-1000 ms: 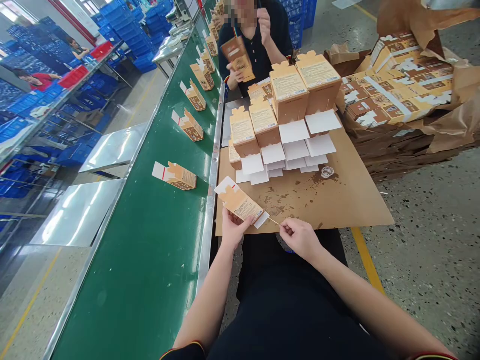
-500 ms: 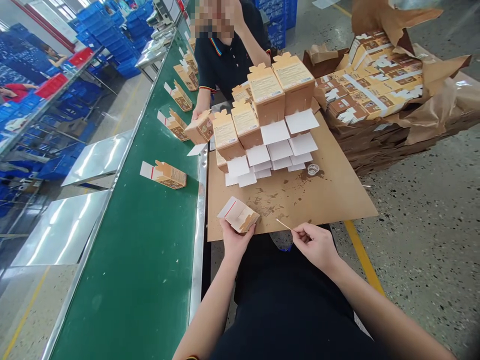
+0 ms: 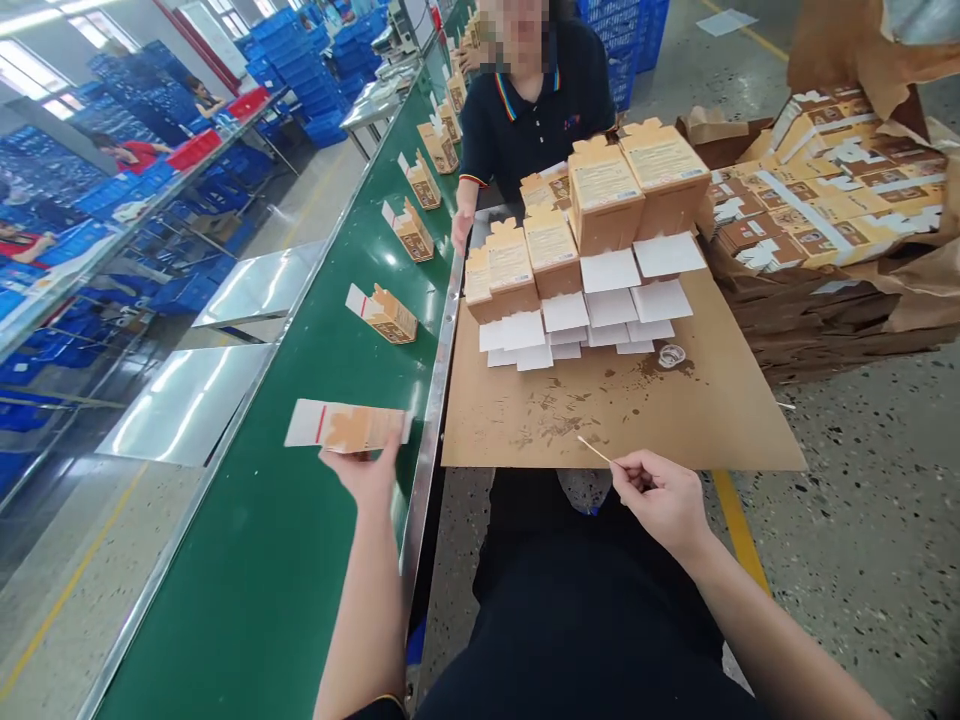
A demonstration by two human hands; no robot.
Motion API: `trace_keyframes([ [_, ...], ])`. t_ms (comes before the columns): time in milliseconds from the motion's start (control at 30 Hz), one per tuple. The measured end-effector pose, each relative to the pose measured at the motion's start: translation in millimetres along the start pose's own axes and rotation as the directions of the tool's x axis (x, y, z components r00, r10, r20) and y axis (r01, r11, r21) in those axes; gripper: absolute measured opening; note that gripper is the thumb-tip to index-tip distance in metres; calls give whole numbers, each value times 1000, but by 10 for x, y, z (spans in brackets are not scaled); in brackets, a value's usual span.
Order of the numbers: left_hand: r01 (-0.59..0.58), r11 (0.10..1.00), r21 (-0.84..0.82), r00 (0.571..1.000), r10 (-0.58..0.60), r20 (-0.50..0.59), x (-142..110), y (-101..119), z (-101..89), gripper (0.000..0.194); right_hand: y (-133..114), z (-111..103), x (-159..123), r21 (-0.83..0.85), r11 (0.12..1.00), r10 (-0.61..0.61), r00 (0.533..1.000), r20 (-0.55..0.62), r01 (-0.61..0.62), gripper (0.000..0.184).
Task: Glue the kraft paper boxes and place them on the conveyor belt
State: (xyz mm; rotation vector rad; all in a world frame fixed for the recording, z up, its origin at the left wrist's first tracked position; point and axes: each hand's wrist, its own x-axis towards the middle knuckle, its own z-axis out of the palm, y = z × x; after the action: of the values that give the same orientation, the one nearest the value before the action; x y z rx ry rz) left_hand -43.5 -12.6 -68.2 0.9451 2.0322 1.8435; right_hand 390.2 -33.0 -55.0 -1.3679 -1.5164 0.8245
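Observation:
My left hand [image 3: 369, 473] is closed on a small tan carton [image 3: 341, 427] with a white flap and red stripe, held over the green conveyor belt [image 3: 300, 560]. My right hand [image 3: 660, 495] pinches a thin wooden stick [image 3: 594, 449] at the near edge of a brown cardboard sheet [image 3: 720, 410]. On that sheet stands a stack of folded tan cartons [image 3: 577, 230] with white flaps fanned out. A small clear cup [image 3: 670, 355] sits by them.
Several cartons [image 3: 386, 313] ride the belt away from me. A person in a dark polo [image 3: 536, 105] sits opposite, one hand at the belt's rail. Bundles of flat cartons [image 3: 825, 190] lie on brown paper at right. Blue crates [image 3: 292, 60] fill the far left.
My left hand has carried the carton from the cardboard sheet leftward out over the belt. My right hand stays at the sheet's edge with the stick. The cartons on the belt have moved on.

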Motion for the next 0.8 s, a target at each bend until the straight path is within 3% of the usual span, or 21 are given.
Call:
trace_keyframes([
  [67,39,997,67,998,-36,-41,292,-136,-231,106,-16,13,66,10,1000,-18,1000,16,17,34],
  [167,131,981,140,991,-125,-48,487,-321,-337,101,-39,47,163,22,998,-56,998,23,56,32],
  [400,148,957,249,989,-151,-6,520,-414,-132,71,-56,54,263,6,996,-85,996,41,84,26],
  [567,194,908,370,978,-208,-4,637,-358,-79,72,-84,80,326,19,995,-96,994,60,95,30],
  [633,209,892,402,977,-203,-59,579,-350,-86,82,-73,-20,348,-3,997,-74,997,31,74,33],
  [700,187,906,380,976,-125,-180,415,-352,-108,92,-31,-223,333,-42,999,-32,999,-40,30,33],
  [767,96,936,339,961,1,-277,198,-346,-106,88,36,-482,263,-88,995,25,986,-163,-40,30],
  [800,31,950,312,960,58,-275,101,-328,-69,79,68,-604,214,-105,991,58,971,-231,-84,28],
])
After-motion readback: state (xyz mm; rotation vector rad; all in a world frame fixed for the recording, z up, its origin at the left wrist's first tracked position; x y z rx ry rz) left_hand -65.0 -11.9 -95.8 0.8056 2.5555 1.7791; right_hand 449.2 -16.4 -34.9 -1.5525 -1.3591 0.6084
